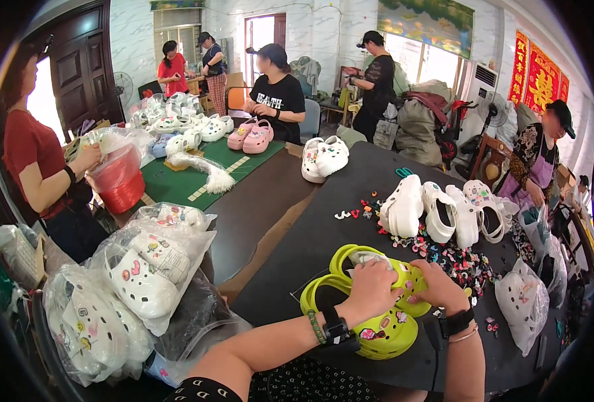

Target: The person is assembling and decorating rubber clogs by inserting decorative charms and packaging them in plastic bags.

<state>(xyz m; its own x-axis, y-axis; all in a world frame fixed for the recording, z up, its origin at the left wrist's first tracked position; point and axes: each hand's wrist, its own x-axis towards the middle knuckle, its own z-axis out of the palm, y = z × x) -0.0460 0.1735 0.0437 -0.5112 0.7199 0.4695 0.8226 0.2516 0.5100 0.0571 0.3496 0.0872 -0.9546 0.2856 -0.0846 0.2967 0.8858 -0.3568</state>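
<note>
A pair of lime-green clogs with colourful charms lies at the near side of the dark table. My left hand (372, 287) reaches over the opening of the far lime clog (342, 260), its fingers bent at the shoe's upper. Round the toe of that same clog, my right hand (442, 289) curls its fingers and steadies it. The near lime clog (392, 336) rests under my left wrist, with a pink charm on its toe. Loose small charms (461, 262) lie scattered just beyond my right hand. What sits between my fingertips is hidden.
White clogs (404, 206) stand in a row behind the charms. A bagged white clog (521, 305) lies at the right; bagged pairs (139, 275) pile up at the left. Green scissors (404, 172) lie farther back. Other people work around the green-topped table (203, 184) and the room.
</note>
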